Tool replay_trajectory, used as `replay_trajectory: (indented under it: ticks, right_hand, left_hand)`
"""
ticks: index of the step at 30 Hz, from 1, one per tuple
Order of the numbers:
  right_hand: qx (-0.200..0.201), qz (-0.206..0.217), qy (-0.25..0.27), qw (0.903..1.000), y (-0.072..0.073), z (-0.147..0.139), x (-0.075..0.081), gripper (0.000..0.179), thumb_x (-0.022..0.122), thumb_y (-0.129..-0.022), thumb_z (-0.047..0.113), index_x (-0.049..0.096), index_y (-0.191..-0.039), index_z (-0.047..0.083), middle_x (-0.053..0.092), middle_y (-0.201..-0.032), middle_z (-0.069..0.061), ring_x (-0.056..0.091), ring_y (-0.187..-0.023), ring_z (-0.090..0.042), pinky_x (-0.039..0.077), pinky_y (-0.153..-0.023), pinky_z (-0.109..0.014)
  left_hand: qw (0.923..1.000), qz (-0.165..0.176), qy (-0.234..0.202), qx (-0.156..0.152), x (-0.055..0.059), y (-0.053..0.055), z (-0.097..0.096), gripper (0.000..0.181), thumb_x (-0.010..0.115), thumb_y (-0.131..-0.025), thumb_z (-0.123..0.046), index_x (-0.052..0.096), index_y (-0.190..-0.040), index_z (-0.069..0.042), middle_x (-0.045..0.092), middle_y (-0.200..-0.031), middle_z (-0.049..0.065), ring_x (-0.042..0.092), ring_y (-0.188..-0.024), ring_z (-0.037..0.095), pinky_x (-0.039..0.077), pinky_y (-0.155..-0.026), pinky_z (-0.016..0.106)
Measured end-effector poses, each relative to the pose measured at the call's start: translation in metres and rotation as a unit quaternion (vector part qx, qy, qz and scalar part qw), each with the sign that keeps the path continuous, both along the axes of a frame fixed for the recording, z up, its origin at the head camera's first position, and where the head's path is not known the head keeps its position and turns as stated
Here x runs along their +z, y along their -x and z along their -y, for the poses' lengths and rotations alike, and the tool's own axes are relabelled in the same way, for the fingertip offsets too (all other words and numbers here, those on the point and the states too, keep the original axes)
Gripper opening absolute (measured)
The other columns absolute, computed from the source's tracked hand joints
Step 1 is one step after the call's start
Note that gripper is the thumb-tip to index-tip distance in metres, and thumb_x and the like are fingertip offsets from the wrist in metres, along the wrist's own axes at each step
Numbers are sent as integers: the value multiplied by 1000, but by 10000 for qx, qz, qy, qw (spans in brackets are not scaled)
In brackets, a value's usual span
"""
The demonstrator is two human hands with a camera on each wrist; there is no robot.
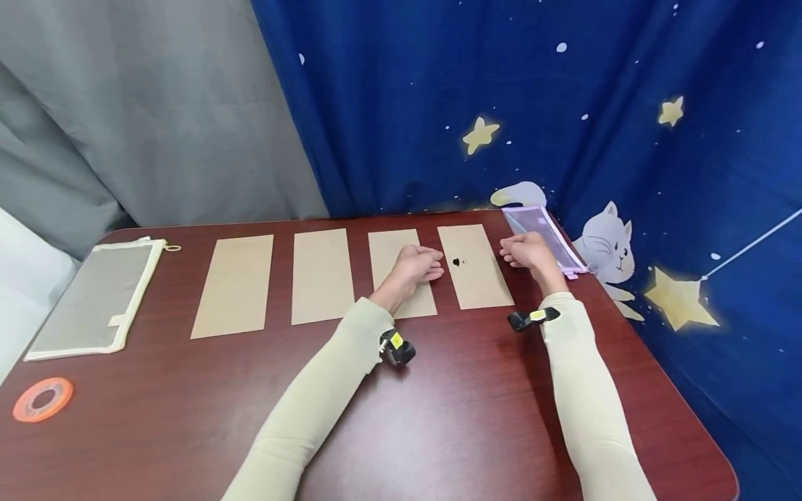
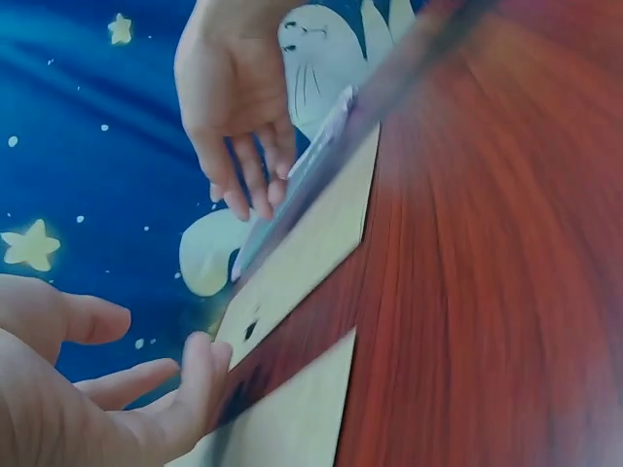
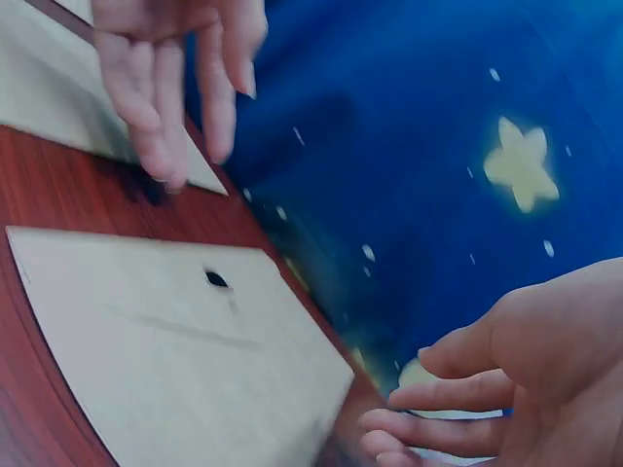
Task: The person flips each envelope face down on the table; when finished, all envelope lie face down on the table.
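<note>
Several tan paper sheets lie in a row on the table. On the rightmost sheet (image 1: 482, 278) is a small black mark (image 1: 456, 262); whether it is printed or a loose bit I cannot tell. My left hand (image 1: 413, 266) hovers over the neighbouring sheet (image 1: 390, 240), covering part of it, fingers loosely extended towards the marked sheet. My right hand (image 1: 529, 252) is on that sheet's other side, in front of a purple-edged zip pouch (image 1: 548, 219), fingers slightly bent. In both wrist views the palms face each other, and nothing shows in either hand.
Further left are two more tan sheets (image 1: 322, 278). A mesh zip pouch with a cream edge (image 1: 81, 299) lies at the table's left end, and an orange ring-shaped roll (image 1: 42, 400) is in front of it. Curtains (image 1: 401, 104) hang just behind the table (image 1: 438, 417).
</note>
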State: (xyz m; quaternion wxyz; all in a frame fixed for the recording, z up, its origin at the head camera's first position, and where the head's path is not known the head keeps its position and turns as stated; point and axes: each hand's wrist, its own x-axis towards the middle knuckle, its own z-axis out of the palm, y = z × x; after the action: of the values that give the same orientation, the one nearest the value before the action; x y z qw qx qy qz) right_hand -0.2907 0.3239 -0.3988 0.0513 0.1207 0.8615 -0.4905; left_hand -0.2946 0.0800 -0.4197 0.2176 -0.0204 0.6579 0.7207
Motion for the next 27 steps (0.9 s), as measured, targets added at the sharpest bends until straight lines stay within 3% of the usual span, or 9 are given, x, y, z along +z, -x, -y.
replay_trajectory:
  ticks: [3, 8, 12, 15, 19, 22, 25, 27]
  right_hand:
    - [47, 335, 195, 9992, 1, -10, -2, 44, 50, -105, 16, 50, -137, -14, 67, -76, 7, 62, -65, 2, 56, -66, -13]
    - [128, 640, 494, 9966, 2, -14, -5, 45, 51, -105, 17, 48, -140, -12, 72, -82, 4, 68, -68, 0, 57, -67, -13]
    - [-102, 792, 718, 9942, 2, -14, -5, 43, 52, -105, 18, 50, -139, -9, 73, -83, 2, 69, -67, 0, 56, -65, -13]
    - [-209, 944, 821, 9919, 3, -13, -5, 41, 51, -106, 20, 51, -135, -8, 73, -80, 3, 67, -64, 0, 54, -62, -12]
    - [-281, 1137, 906, 9890, 4, -13, -4, 33, 51, -106, 20, 56, -127, -5, 71, -74, 6, 64, -61, 1, 51, -58, -11]
    - [-240, 1196, 909, 9884, 6, -13, -3, 24, 50, -105, 18, 59, -118, -1, 68, -71, 8, 61, -60, 1, 48, -56, -11]
    - [-176, 1199, 948, 9881, 6, -12, -3, 17, 51, -105, 15, 62, -108, 2, 66, -68, 9, 61, -59, 1, 45, -54, -11]
    - [-116, 1171, 910, 9889, 6, -11, -3, 15, 51, -104, 13, 62, -104, 3, 64, -66, 9, 59, -59, 1, 44, -54, -12]
  left_hand:
    - [9991, 182, -303, 231, -6, -1, -11, 35, 53, -102, -5, 56, -134, 10, 54, -134, 31, 65, -120, 36, 58, -99, 33]
    - [9975, 156, -341, 606, -9, -4, -22, 34, 54, -100, -4, 57, -131, 9, 60, -124, 30, 72, -109, 33, 61, -88, 28]
    - [9972, 155, -430, 591, -8, -4, -29, 35, 54, -100, -4, 55, -131, 11, 61, -104, 21, 75, -87, 23, 62, -78, 22]
    - [9964, 273, -522, 614, -8, -2, -32, 37, 54, -100, -5, 53, -132, 12, 55, -89, 12, 69, -72, 14, 61, -72, 18]
    - [9969, 363, -398, 581, -6, -2, -35, 38, 55, -99, -5, 50, -133, 12, 54, -95, 10, 61, -67, 10, 58, -68, 14]
    - [9980, 250, -112, 562, -3, -3, -38, 27, 56, -97, -4, 54, -120, 9, 54, -105, 11, 59, -67, 9, 55, -65, 14]
    - [9980, 106, 203, 589, -1, -3, -40, 3, 56, -94, 2, 54, -96, 3, 53, -100, 9, 56, -63, 9, 51, -64, 17]
    - [9974, 27, 441, 571, 1, -4, -40, 9, 56, -91, 5, 51, -87, 0, 51, -94, 7, 54, -62, 9, 49, -64, 18]
